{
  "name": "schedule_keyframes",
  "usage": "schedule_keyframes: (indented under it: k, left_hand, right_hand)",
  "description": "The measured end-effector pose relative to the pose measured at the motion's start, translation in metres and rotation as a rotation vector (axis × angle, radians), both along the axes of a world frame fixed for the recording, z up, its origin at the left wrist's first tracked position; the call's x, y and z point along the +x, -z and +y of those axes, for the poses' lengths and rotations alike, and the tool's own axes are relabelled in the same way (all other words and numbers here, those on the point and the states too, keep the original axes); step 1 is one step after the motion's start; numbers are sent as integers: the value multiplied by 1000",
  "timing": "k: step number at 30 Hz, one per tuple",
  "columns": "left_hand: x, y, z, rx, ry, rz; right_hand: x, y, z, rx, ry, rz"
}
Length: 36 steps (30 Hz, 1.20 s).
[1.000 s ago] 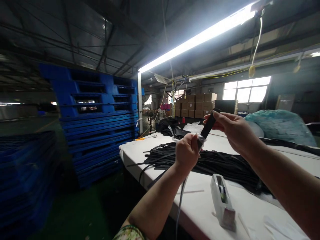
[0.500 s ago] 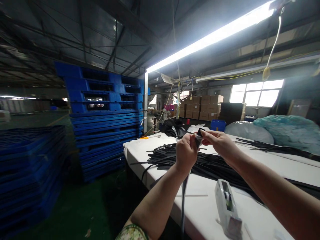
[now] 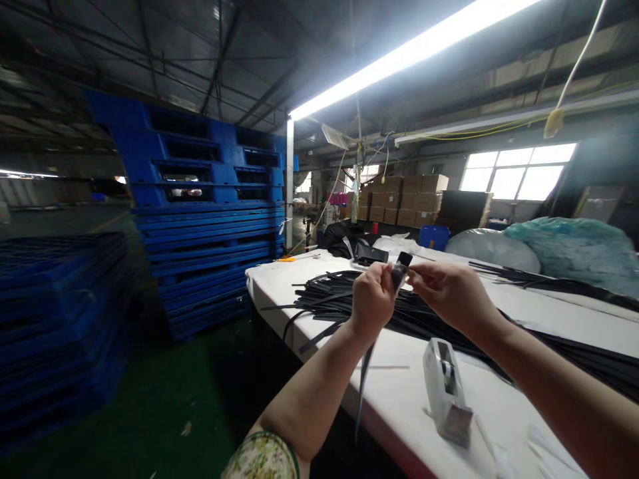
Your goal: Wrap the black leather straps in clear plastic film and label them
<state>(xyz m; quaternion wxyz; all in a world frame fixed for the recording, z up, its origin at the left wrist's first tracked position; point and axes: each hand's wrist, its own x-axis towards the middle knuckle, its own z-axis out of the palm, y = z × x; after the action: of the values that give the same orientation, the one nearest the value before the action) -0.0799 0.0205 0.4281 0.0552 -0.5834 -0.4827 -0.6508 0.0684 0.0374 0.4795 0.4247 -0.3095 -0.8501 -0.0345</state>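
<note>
My left hand is closed on a black strap, whose long tail hangs down past the table edge. The strap's dark end pokes up above my fingers, with shiny clear film wrapped round it just below. Thumb and fingertips of my right hand are pinched together right beside the film; whatever they pinch is too small to make out. Under my hands lies a spread pile of black straps. A white tape dispenser stands on the white table, nearer to me.
Blue pallets are stacked left of the table, with a lower stack at far left. Beyond the table are cardboard boxes, a blue bin and teal plastic-wrapped bundles. A light tube hangs overhead.
My right hand's fingertips have moved off the strap's dark end to the edge of the film, uncovering that end. The left hand keeps its grip. The view has shifted slightly.
</note>
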Motion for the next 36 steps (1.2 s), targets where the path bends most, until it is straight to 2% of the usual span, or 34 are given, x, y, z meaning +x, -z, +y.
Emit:
schedule_keyframes:
  k: [3,7,9,13,15,17,24,26,28,31,33,34,36]
  left_hand:
    - [2,7,-1,2,24,0]
    - [5,11,-5,14,65,-17]
    - [7,12,-8,10,121,-24]
    - [10,11,-11,-4,232,1]
    - [10,11,-12,-12,258,31]
    - [11,11,-11,-18,271,56]
    - [12,13,-7,-28,245,42]
    - [12,13,-6,-32,238,48]
    - [12,12,-6,-10,234,35]
    - [13,10,-4,55,216,-26]
    - [15,9,-3,38,271,-96]
    - [16,8,-3,1,341,-148]
    - [13,10,-3,-111,536,-277]
  right_hand:
    - [3,5,0,158,100,-26]
    - [5,14,1,214,151,2]
    - [4,17,1,144,110,53]
    - [4,21,5,-186,-62,264]
    - [5,23,9,-282,-152,369]
    - [5,24,11,-294,-206,397]
    - [7,24,13,-192,-213,305]
    - [8,23,14,-254,-223,318]
    - [8,27,13,-393,-278,395]
    - [0,49,6,-718,-519,419]
    - [-8,74,-1,-906,-656,296]
    - [-12,88,-3,-956,-669,219]
    - [-15,113,-3,-937,-577,110]
